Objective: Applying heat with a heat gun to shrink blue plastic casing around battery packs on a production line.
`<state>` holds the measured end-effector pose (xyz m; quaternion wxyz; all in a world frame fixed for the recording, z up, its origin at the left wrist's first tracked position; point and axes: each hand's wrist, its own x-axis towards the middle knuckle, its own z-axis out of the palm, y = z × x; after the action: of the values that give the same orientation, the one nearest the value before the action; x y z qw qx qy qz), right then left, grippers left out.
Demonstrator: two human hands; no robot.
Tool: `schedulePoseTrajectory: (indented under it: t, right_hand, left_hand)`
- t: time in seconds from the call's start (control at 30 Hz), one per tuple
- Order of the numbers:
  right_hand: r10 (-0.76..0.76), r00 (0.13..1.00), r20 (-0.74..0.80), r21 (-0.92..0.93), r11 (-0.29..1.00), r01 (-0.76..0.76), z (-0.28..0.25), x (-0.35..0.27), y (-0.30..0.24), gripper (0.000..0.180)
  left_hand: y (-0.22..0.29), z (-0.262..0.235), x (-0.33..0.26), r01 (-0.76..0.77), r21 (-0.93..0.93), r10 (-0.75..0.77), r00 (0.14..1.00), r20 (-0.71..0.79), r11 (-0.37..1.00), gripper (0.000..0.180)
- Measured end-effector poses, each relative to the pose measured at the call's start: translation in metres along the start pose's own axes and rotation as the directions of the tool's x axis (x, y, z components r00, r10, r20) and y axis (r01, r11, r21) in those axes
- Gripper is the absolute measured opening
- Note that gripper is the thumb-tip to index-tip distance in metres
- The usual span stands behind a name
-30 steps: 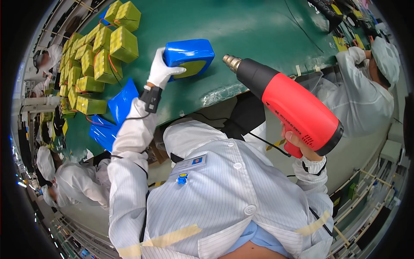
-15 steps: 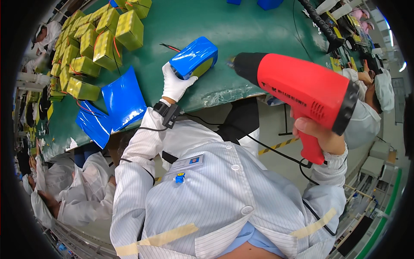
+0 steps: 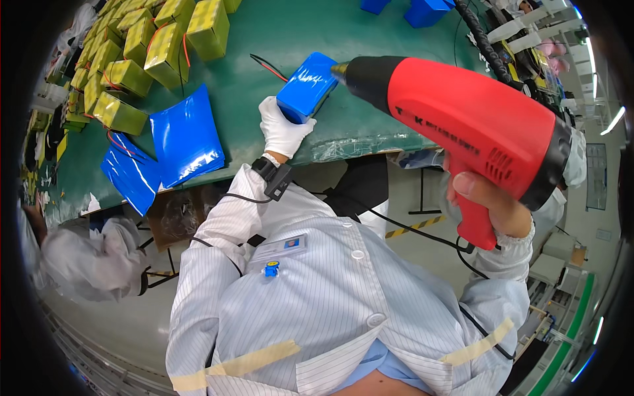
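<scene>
Your left hand [image 3: 282,129], in a white glove, is clamped on the near end of the blue wrapped pack [image 3: 308,87], fingers [image 3: 269,109] curled over its edge so the pack sits propped on the green tabletop [image 3: 290,30], close to the front edge. A thin red and black wire [image 3: 267,66] trails off the pack's far side onto the mat.

Your right hand [image 3: 487,201] is bare and wrapped tight round the grip of the red heat gun [image 3: 462,119]. Its dark nozzle [image 3: 360,74] points at the upper right corner of the blue pack and looks to be right at it; whether it's actually touching, I can't tell from this angle. The gun's black cord [image 3: 422,231] runs off below the tabletop.

There's a black wrist strap [image 3: 272,175] on your left wrist with a thin cable running down over your striped white coat [image 3: 330,297].

To the left of the pack, two flat blue sleeves lie near the tabletop's front edge: the bigger one [image 3: 187,137] is just beside your left hand's side, and the other [image 3: 132,173] is further left. Behind those, a whole bunch of yellow-green wrapped packs [image 3: 158,46] is lined up in rows along the far left. A couple more blue packs [image 3: 422,10] sit at the far end of the tabletop, well apart from yours. Another person in white [image 3: 92,261] is bent over at lower left.
</scene>
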<state>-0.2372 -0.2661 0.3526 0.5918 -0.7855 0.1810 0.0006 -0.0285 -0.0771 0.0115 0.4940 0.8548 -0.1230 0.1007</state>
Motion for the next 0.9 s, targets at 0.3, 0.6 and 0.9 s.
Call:
schedulePoseTrajectory:
  t: [0.3,0.6,0.9]
  right_hand:
    - [-0.003,1.000,0.009,-0.015,1.000,0.004,-0.003,-0.001,-0.011,0.038]
    - [0.042,0.998,-0.038,0.089,0.995,-0.038,-0.019,-0.011,0.001,0.038]
    - [0.088,0.995,-0.041,0.153,0.985,-0.081,-0.035,-0.019,0.009,0.043]
  left_hand:
    - [-0.025,-0.024,0.047,-0.016,-0.184,0.075,0.945,0.317,0.983,0.092]
    - [-0.025,-0.042,0.099,0.408,-0.399,-0.017,0.716,0.698,0.822,0.088]
    - [-0.001,-0.041,0.069,0.074,-0.394,0.081,0.928,0.362,0.916,0.080]
